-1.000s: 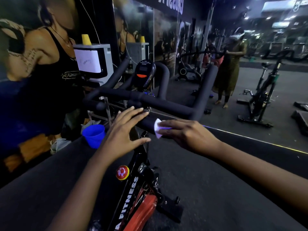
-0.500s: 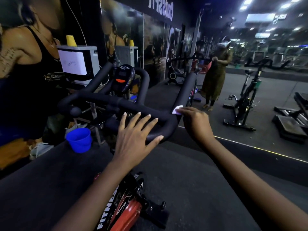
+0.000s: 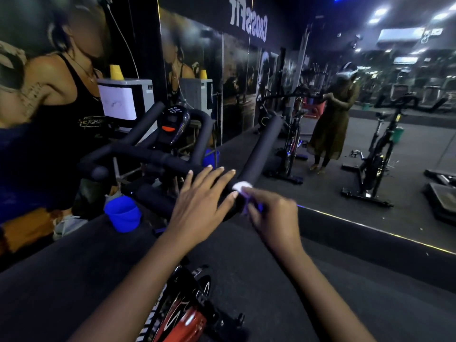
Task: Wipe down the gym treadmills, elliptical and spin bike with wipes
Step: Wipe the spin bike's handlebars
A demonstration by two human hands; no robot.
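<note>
A spin bike with black foam handlebars and a red and black frame stands right in front of me. Its small console sits at the centre of the bars. My left hand lies flat, fingers spread and straight, on the near bar. My right hand pinches a small white wipe against the base of the right handlebar arm. The wipe is partly hidden by my fingers.
A blue bucket stands on the dark floor to the left of the bike. A wall mirror ahead reflects other spin bikes and a standing person. A grey box with a yellow cone sits behind the bars.
My right hand has slid the wipe back down the right bar toward me, close to my left hand. My left hand stays flat on the near bar. The view has shifted slightly.
</note>
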